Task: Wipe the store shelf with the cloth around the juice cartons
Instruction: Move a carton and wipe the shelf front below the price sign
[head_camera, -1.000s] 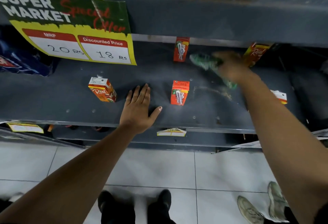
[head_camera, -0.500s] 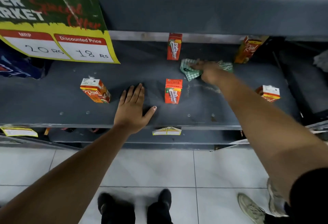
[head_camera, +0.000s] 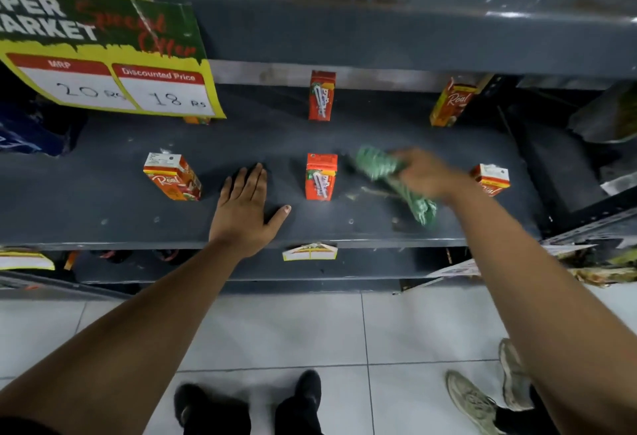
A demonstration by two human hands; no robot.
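The right hand [head_camera: 425,174] is closed around a bunched green-and-white checked cloth [head_camera: 396,179], with the fingers curled over its middle. One end of the soft, crumpled fabric sticks out toward the centre of the shelf and the other trails down toward the front edge; both hand and cloth are motion-blurred. The right arm reaches in from the lower right, nearly straight, with the wrist over the shelf.

The cloth sits on the dark grey shelf [head_camera: 103,207], just right of the middle front carton [head_camera: 321,176], apart from it by a narrow gap. A pale smear shows on the shelf surface below the cloth.

The left hand [head_camera: 246,208] lies flat, palm down, on the shelf with fingers together and thumb spread toward the middle front carton; it grips nothing. Its forearm comes up from the lower left.

The shelf looks like matte painted metal, scuffed and speckled with small pale spots. Five small box-shaped orange-red juice cartons stand upright on it, well apart: the front left carton [head_camera: 172,176], the middle front one, the front right carton [head_camera: 491,179] partly behind the right forearm, the back middle carton [head_camera: 322,96], and the back right carton [head_camera: 452,103], which tilts. A glossy yellow and green price sign [head_camera: 113,55] hangs from the shelf above. Pale floor tiles [head_camera: 293,331] lie below.
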